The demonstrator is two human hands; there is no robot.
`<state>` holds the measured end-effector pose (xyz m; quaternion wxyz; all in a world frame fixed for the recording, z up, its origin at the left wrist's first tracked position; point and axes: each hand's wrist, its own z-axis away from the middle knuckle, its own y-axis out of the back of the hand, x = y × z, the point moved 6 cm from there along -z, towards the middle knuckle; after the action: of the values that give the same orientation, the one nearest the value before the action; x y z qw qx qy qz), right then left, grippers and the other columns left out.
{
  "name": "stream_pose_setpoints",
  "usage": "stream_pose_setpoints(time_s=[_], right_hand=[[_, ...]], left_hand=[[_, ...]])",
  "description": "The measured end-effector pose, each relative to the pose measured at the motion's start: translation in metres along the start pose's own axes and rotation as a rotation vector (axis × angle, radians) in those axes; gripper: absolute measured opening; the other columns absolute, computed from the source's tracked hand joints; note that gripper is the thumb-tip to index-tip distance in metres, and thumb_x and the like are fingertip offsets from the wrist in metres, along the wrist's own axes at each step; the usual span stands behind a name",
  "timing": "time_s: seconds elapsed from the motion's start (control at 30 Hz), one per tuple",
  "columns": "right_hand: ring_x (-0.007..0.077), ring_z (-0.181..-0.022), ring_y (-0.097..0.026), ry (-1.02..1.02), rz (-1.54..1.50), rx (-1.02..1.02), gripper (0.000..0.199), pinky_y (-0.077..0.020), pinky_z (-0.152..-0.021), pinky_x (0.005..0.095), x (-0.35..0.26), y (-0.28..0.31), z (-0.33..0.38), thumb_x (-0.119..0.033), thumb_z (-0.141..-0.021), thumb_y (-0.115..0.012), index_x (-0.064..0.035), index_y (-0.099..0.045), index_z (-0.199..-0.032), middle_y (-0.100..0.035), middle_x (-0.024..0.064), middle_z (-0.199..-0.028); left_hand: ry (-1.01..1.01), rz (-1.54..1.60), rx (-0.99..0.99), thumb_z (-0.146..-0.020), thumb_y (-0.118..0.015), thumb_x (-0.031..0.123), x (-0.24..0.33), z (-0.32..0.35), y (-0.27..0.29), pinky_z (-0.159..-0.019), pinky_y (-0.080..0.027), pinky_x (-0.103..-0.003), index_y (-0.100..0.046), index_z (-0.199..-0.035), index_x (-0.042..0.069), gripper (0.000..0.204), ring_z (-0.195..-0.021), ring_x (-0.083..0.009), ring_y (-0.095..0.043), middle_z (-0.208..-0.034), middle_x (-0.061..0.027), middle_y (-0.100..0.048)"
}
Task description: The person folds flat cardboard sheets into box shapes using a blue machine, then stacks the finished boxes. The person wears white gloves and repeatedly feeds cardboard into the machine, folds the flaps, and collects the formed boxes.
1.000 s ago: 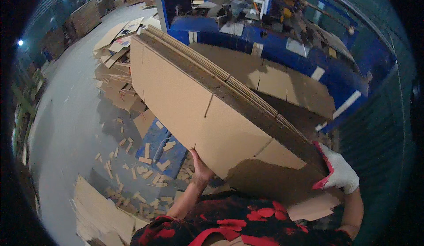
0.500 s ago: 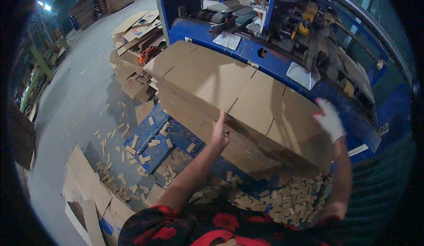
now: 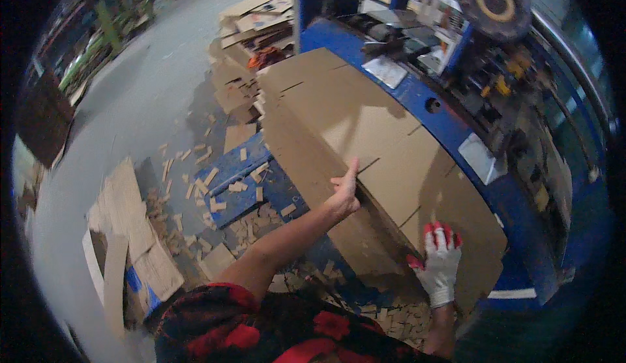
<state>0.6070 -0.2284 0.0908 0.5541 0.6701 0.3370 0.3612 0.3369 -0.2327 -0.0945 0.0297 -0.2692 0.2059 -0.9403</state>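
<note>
A tall stack of brown cardboard sheets [image 3: 398,157] with dark slots cut in the top one stands against the blue machine. My bare left hand [image 3: 345,192] is at the stack's near long edge, its fingers stretched out away from me, holding nothing. On the right, my right hand [image 3: 440,258] wears a white glove with red fingertips. It lies on the top sheet near the closest edge, with the fingers extended over the cardboard and the thumb at the edge. Neither palm's underside shows.
The blue machine [image 3: 417,99] with a round wheel [image 3: 495,3] borders the stack's far side. Small cardboard offcuts [image 3: 251,229] litter the floor and a blue platform [image 3: 238,196]. Torn cardboard [image 3: 140,226] lies at left; a scrap pile [image 3: 238,63] stands behind the stack.
My right hand has come from the machine side back onto the top sheet, nearer to me. My left hand stays along the near edge. The view has turned, shifting the scene.
</note>
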Motion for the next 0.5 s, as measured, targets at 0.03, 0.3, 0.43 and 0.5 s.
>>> stream_pose_setpoints(time_s=[0.03,0.3,0.43,0.5], right_hand=[[0.0383,-0.128,-0.036,-0.026,0.027,-0.037,0.075,-0.0230,-0.108,0.0560,0.003,-0.007,-0.002,-0.053,-0.075,-0.064,-0.0037,-0.047,-0.129,-0.043,0.0158,-0.136],[0.0379,-0.128,-0.038,-0.051,0.100,-0.015,0.074,-0.0258,-0.108,0.0514,-0.020,-0.002,-0.005,-0.035,-0.074,-0.071,-0.0018,-0.043,-0.134,-0.040,0.0167,-0.140],[0.0382,-0.131,-0.034,-0.087,0.082,0.174,0.067,-0.0289,-0.105,0.0532,-0.085,0.023,-0.003,-0.038,-0.084,-0.059,-0.0039,-0.037,-0.138,-0.037,0.0197,-0.141],[0.0412,-0.131,-0.031,-0.088,-0.071,0.302,0.073,-0.0318,-0.101,0.0586,-0.132,0.021,-0.019,-0.053,-0.089,-0.051,-0.0062,-0.032,-0.142,-0.032,0.0217,-0.144]], left_hand=[[0.003,-0.067,-0.008,-0.076,-0.062,0.066,0.001,-0.002,0.002,-0.105,-0.034,-0.053,-0.011,-0.147,0.008,0.105,-0.132,-0.0320,-0.037,-0.151,-0.0145,-0.022],[-0.319,-0.553,-0.683,-0.082,-0.065,0.051,0.030,0.045,0.083,-0.113,-0.018,-0.042,-0.006,-0.145,-0.001,0.100,-0.139,-0.0331,-0.017,-0.152,-0.0158,-0.013],[-0.056,-0.528,-0.644,-0.089,-0.060,0.040,0.052,0.053,0.247,-0.087,-0.045,-0.040,-0.047,-0.126,0.004,0.053,-0.105,-0.0261,-0.055,-0.118,-0.0143,-0.054],[-0.018,-0.452,-0.405,-0.091,-0.058,0.036,0.068,0.046,0.358,-0.071,-0.050,-0.035,-0.054,-0.115,0.006,0.038,-0.086,-0.0182,-0.060,-0.100,-0.0073,-0.060]])
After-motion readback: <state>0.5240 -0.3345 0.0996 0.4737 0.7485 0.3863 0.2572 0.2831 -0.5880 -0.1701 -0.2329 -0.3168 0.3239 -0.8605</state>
